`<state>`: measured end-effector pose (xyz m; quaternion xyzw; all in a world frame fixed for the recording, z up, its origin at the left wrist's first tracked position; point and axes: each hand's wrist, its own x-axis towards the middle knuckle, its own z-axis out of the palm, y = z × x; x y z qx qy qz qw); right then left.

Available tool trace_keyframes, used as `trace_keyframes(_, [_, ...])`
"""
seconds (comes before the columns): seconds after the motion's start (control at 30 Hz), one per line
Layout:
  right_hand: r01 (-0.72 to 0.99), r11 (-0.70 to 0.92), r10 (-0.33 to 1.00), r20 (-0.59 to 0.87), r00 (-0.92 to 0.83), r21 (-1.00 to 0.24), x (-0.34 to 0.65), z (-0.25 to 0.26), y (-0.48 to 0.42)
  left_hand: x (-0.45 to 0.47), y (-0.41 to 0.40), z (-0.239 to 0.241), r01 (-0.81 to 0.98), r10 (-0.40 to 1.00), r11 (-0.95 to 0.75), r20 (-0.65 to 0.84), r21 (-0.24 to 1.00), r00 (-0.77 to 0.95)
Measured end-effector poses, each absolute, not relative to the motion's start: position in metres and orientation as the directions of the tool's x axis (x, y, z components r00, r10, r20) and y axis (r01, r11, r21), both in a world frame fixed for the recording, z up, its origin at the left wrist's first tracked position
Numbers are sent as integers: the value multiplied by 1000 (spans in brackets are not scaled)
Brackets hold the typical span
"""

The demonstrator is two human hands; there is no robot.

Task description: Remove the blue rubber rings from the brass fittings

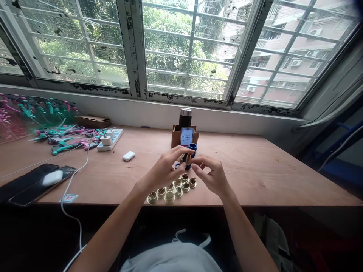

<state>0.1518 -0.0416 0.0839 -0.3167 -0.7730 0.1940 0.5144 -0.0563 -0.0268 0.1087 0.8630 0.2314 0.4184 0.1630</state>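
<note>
A small round gold-coloured metal piece [188,159] stands on edge between the thumb and fingers of my left hand [168,163], which is closed on it. Close on its right is my right hand [211,173], with thumb and fingertips drawn together in a pinch. Whatever that pinch holds is too small to make out. Just behind the fingers rises a blue cylinder [193,146], partly covered by them. Below my hands, several similar gold-coloured rings or caps [178,191] lie grouped near the table's front edge. A small blue ring [177,166] shows beside my left fingers.
Behind the hands, a phone [186,136] with a lit screen leans on a cardboard box [176,138] before a dark bottle [185,119]. Leftward are a white earbud case [128,156], a power strip [110,139], pliers [61,147], cables and dark phones [39,187].
</note>
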Motion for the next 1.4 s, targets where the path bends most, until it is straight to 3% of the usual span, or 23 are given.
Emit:
trace_keyframes(0.23, [134, 572, 819, 555, -145, -809, 144, 82, -41, -52, -25, 103, 260, 500, -863, 668, 432, 551])
trace_keyframes(0.4, [32, 481, 863, 467, -195, -876, 141, 77, -38, -53, -25, 103, 280, 501, -864, 661, 418, 558])
trace_keyframes(0.73, [-21, 488, 860, 484, -158, -873, 134, 75, -37, -48, -26, 99, 296, 480, -877, 674, 378, 562])
trace_keyframes(1.03, [-79, 473, 866, 479, -145, -878, 130, 76, -39, -47, -24, 102, 316, 513, -858, 712, 405, 480])
trace_keyframes(1.4, [-135, 509, 836, 525, -157, -850, 130, 72, -34, -52, -23, 104, 257, 502, -864, 701, 432, 507])
